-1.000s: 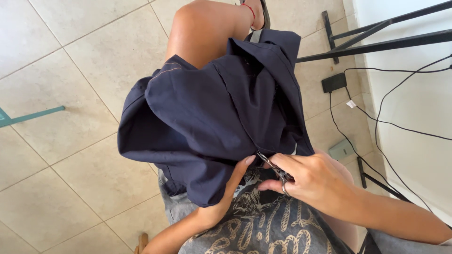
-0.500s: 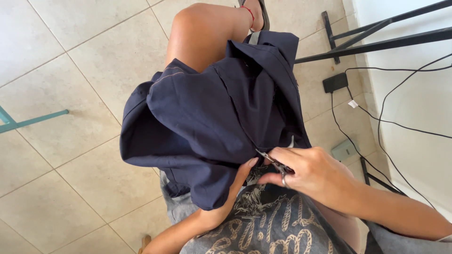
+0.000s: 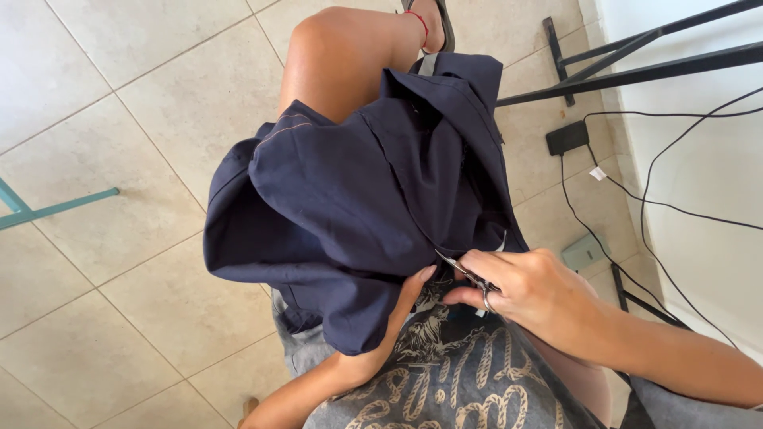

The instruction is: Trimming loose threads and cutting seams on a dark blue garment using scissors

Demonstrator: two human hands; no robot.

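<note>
beige floor tiles (image 3: 143,103) under navy garment (image 3: 358,199); left hand (image 3: 381,342) fingers grip it, right hand (image 3: 524,290) fingers clamp small scissors (image 3: 469,276).

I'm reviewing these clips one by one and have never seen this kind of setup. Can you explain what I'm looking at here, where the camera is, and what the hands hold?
There is no machine. The one view comes from a camera worn on a person's head, looking down at their own lap and hands while they sit. A dark navy garment is draped over their lap and one bare knee. The left hand reaches up from below and grips the garment's lower edge, thumb on top of the cloth. The right hand holds small metal scissors, a finger through a loop, the blades pointing at the garment's edge by the left thumb. Below is a tiled floor, with black cables, a black metal frame and a teal bar at the sides.
</note>
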